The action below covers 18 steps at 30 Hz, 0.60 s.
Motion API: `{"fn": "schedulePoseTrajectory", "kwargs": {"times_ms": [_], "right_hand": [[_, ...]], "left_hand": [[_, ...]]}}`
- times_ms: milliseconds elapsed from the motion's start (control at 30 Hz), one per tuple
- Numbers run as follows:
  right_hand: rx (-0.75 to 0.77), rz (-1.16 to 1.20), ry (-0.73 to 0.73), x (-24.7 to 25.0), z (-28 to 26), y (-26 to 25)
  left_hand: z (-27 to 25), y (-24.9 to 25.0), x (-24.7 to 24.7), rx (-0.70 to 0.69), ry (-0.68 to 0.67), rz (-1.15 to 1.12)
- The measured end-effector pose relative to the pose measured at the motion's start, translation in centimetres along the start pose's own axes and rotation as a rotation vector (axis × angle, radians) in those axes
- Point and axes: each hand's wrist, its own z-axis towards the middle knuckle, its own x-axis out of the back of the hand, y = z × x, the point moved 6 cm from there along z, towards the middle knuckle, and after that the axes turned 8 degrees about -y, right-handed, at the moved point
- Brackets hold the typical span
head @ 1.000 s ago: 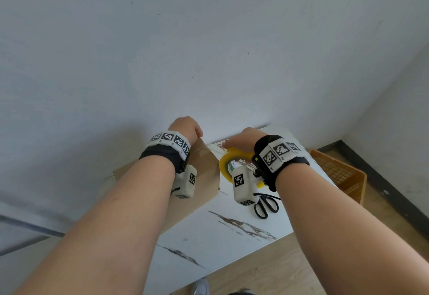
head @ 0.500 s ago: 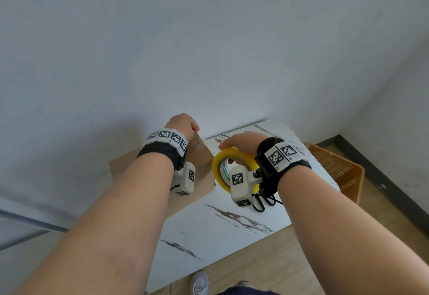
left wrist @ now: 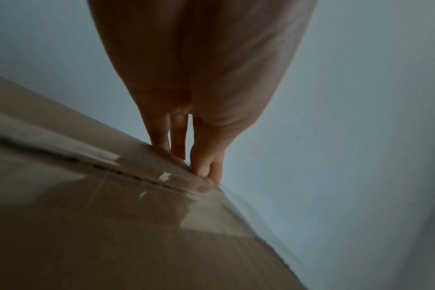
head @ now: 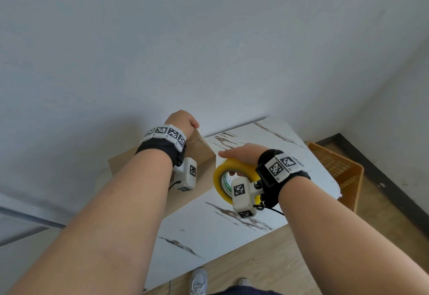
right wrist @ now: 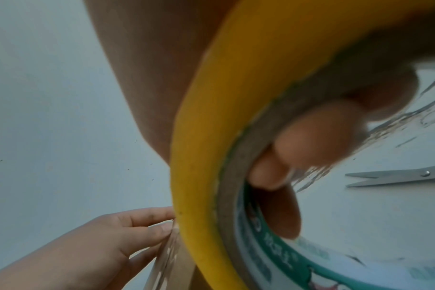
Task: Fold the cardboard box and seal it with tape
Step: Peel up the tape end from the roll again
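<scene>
A: Nearest to us, the right hand [head: 243,155] carries the tape roll [head: 228,178], its fingers [right wrist: 311,137] curled through the core and the thumb over the yellow outer winding. A clear strip of tape [right wrist: 166,255] runs from the roll toward the cardboard box [head: 199,153].

B: And the left hand [head: 182,120]?

A: It pinches the tape end against the box's far top corner, thumb and fingertips [left wrist: 204,166] pressed together on the edge. The box stands on the marble table [head: 220,232], against the wall.

B: What could go wrong?

A: I'd judge the strip could twist or stick to itself if the roll tilts while pulling. If the pinch slips, the end lifts off the cardboard. The seam [left wrist: 137,176] under the tape shows a gap, so the flaps might spring apart.

B: Any containers?

A: The box's flaps are closed, so its contents can't be told. Farther off, an orange crate [head: 336,169] sits on the floor beyond the table; its inside looks empty. Scissors [right wrist: 397,176] lie on the tabletop.
</scene>
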Motion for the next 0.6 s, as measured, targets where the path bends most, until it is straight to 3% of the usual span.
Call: {"fn": "schedulePoseTrajectory", "kwargs": {"times_ms": [600], "right_hand": [[0.028, 0.009, -0.042, 0.08, 0.12, -0.08]], "left_hand": [[-0.69, 0.06, -0.34, -0.057, 0.055, -0.084]]}}
